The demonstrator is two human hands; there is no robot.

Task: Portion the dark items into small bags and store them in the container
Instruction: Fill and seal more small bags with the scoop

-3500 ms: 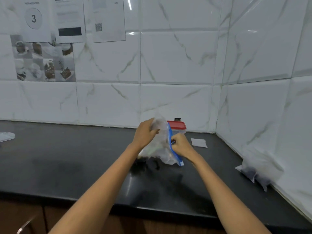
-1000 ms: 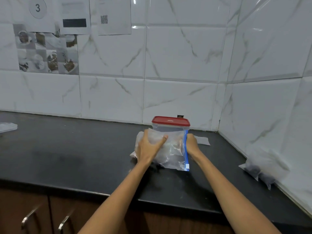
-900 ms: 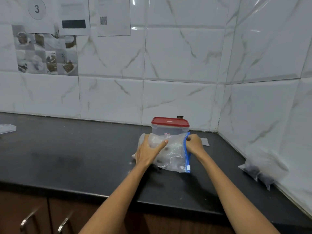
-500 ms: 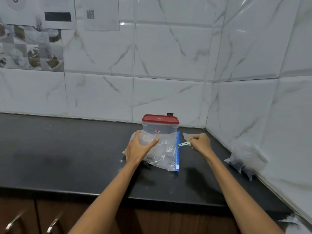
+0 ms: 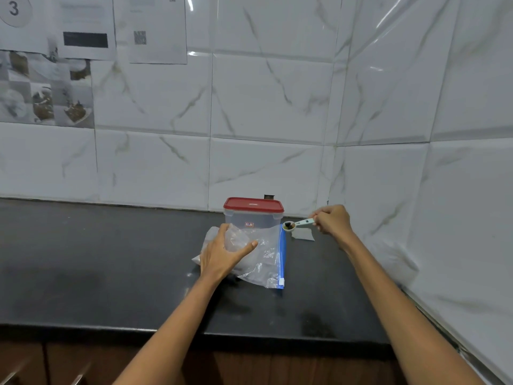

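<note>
Both bare forearms reach in from the bottom edge, converging toward the middle of the black stone surface [image 5: 111, 273]. The left hand [image 5: 222, 254] lies palm down with fingers spread and nearly straight, thumb stretched toward three o'clock, pressing on the clear crumpled plastic zip bag with a blue seal strip [image 5: 263, 259]. The bag lies flat on the surface, its blue strip running along the three o'clock edge, with a white slider at the near end. What the bag holds cannot be made out.

At about two o'clock from the bag, the right hand [image 5: 331, 222] is raised off the surface with its fingers curled, pinching the handle of a small pale green measuring spoon [image 5: 295, 225]. The spoon's bowl points toward nine o'clock, just above the far end of the blue strip, and carries a small dark item [image 5: 288, 225].

A small empty clear bag [image 5: 303, 234] lies on the surface below the spoon. Just behind the zip bag, at twelve o'clock, stands the clear square plastic container with a red lid [image 5: 253, 216], lid on, close to the white marbled tile wall [image 5: 263, 107].
</note>
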